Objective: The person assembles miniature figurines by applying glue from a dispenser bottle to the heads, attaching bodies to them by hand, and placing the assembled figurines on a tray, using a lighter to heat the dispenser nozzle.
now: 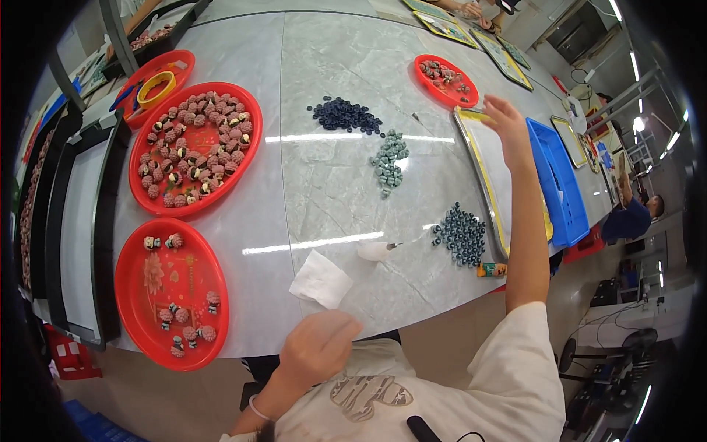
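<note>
My right hand (508, 127) reaches far out over the yellow-edged tray (484, 184), fingers stretched, nothing visible in them. Just left of it stands a small red plate (455, 97) of pinkish-brown pieces. Close to my body, at the table's front edge, my left hand (321, 346) is curled with its fingers together; what they hold, if anything, is hidden. Beyond it lie a white tissue (321, 280) and a small white bottle with a thin metal tip (377, 251). Loose piles show dark blue discs (343, 116), grey-green pieces (389, 162) and dark teal beads (461, 236).
At left, a large red plate (249, 162) holds many pinkish bobbly-headed figure pieces; a nearer red plate (129, 295) holds several small figures. A black tray (110, 243) stands beyond them. A blue bin (565, 214) sits right of my forearm. Other people work farther off.
</note>
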`<action>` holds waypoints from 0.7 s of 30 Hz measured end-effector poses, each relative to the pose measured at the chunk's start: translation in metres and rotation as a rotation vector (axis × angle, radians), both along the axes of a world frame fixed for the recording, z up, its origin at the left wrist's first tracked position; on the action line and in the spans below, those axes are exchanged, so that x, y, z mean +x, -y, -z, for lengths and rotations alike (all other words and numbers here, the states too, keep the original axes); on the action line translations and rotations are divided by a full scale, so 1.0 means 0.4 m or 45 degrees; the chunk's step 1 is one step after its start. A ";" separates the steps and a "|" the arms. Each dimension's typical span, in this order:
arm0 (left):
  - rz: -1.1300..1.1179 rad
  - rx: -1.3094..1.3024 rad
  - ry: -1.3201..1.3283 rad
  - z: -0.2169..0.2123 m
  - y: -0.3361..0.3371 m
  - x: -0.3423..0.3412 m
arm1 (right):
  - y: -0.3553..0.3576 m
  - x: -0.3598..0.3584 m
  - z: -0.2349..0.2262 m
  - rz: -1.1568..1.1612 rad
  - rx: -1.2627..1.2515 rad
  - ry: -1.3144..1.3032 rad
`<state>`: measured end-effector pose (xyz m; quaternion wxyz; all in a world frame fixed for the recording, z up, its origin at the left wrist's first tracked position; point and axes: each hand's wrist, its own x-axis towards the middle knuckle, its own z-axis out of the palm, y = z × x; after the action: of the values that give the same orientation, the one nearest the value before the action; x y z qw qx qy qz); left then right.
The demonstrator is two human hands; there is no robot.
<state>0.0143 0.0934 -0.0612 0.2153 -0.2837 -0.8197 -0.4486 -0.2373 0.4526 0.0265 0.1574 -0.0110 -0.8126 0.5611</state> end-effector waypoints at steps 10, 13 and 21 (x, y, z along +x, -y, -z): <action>0.003 -0.275 -0.232 0.006 -0.021 -0.012 | 0.012 0.535 -0.004 -0.142 0.692 0.658; -0.021 -0.386 -0.277 0.001 -0.031 -0.016 | 0.019 0.594 0.034 -0.040 0.862 0.267; -0.065 -0.364 -0.303 0.014 -0.033 -0.005 | 0.055 0.639 0.083 0.052 0.999 0.224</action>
<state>0.0124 0.1065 -0.0666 0.2796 -0.3415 -0.8508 -0.2852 0.0183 0.4306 -0.0068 0.0906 -0.0143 -0.9751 0.2018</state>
